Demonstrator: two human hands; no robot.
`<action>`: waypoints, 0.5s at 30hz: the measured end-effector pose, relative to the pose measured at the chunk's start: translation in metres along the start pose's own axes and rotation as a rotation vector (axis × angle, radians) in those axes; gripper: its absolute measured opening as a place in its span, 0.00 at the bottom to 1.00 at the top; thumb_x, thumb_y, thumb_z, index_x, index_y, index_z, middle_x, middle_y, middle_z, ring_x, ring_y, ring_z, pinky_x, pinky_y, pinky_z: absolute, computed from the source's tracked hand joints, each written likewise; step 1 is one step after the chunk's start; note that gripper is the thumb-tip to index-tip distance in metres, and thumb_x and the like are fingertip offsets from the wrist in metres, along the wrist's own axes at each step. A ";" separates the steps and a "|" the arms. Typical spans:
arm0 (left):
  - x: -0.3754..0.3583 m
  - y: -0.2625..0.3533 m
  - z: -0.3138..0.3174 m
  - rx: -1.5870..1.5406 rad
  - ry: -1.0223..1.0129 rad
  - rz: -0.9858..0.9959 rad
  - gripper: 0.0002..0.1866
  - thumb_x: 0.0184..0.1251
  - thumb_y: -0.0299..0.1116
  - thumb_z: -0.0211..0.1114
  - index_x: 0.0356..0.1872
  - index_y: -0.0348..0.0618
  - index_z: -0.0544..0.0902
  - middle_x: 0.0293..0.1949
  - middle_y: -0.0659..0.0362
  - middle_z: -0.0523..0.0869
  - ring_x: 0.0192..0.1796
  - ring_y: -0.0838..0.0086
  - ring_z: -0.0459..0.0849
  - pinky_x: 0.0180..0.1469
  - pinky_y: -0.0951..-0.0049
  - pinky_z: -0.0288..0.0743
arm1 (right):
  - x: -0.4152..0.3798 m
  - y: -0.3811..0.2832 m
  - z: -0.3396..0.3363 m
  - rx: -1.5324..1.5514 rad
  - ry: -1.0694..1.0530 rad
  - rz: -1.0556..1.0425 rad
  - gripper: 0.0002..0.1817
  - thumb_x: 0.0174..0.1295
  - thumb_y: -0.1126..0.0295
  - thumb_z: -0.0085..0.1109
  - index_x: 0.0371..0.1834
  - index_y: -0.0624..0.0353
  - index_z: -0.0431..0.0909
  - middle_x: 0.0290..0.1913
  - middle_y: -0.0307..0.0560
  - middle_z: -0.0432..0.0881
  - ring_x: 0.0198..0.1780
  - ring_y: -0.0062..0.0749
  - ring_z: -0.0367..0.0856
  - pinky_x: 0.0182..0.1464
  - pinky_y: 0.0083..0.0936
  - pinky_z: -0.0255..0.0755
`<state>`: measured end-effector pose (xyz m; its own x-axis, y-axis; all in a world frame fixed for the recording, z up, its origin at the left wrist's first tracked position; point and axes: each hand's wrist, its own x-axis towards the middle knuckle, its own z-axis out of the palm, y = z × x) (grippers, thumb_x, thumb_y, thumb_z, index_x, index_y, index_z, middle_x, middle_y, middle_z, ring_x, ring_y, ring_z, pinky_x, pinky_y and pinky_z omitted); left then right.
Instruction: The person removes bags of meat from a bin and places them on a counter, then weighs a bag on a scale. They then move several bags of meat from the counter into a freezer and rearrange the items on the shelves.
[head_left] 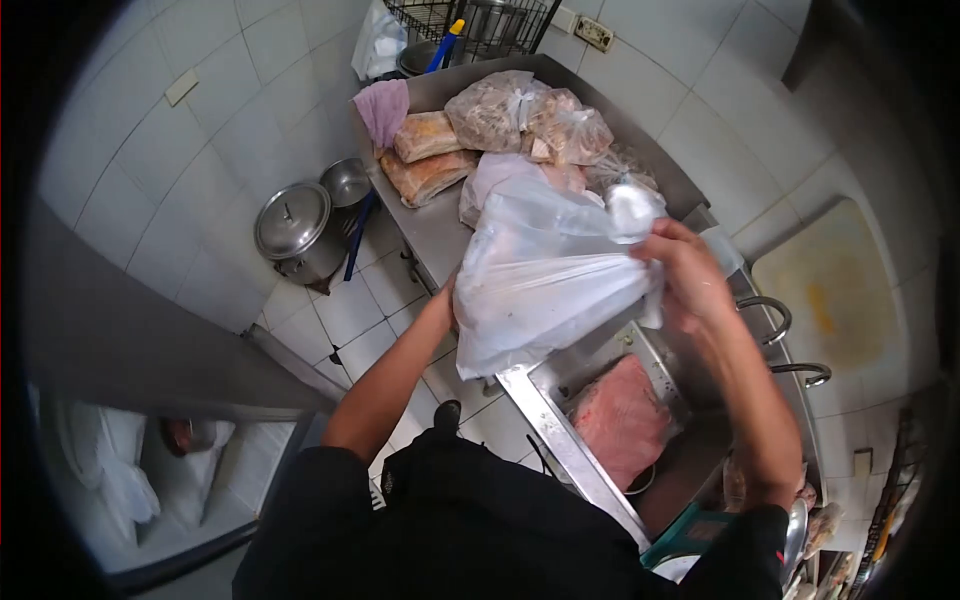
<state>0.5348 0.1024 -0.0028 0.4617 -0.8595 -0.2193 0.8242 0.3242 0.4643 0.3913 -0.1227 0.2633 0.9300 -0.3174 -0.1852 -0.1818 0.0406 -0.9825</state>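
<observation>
Filled clear bags crowd the steel table's back edge. Over its sink-side edge, the right hand pinches the crinkled white plastic bag; the left hand touches its side, finger opening hidden.

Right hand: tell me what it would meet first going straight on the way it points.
First comes the white plastic bag that the right hand grips; beyond it, probably the clear food bags, though depth is unclear.

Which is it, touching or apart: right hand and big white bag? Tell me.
Touching: the head view shows the right hand gripping the big white bag by its gathered plastic.
</observation>
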 end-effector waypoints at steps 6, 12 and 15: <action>-0.001 0.030 0.025 1.543 0.321 0.956 0.27 0.60 0.42 0.66 0.61 0.45 0.77 0.52 0.51 0.81 0.60 0.62 0.76 0.65 0.61 0.64 | 0.075 0.148 0.013 -0.106 0.189 0.159 0.10 0.48 0.77 0.60 0.35 0.63 0.78 0.27 0.37 0.77 0.26 0.20 0.70 0.29 0.18 0.63; 0.030 -0.010 0.051 1.974 0.093 0.959 0.15 0.54 0.30 0.65 0.44 0.40 0.81 0.45 0.54 0.81 0.53 0.60 0.77 0.51 0.54 0.66 | 0.072 0.163 -0.001 -0.028 0.310 0.186 0.10 0.47 0.77 0.61 0.35 0.61 0.78 0.28 0.36 0.76 0.28 0.20 0.71 0.30 0.18 0.62; 0.039 -0.025 0.049 1.931 -0.017 1.007 0.09 0.56 0.26 0.62 0.38 0.38 0.80 0.41 0.53 0.81 0.48 0.59 0.78 0.49 0.55 0.66 | 0.075 0.184 -0.014 -0.017 0.394 0.095 0.10 0.48 0.78 0.62 0.36 0.64 0.78 0.27 0.35 0.76 0.26 0.18 0.71 0.28 0.16 0.62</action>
<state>0.5160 0.0409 0.0190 0.3974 -0.7081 0.5837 -0.8874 -0.1347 0.4408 0.4230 -0.1524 0.0693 0.7156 -0.6523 -0.2500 -0.2694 0.0725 -0.9603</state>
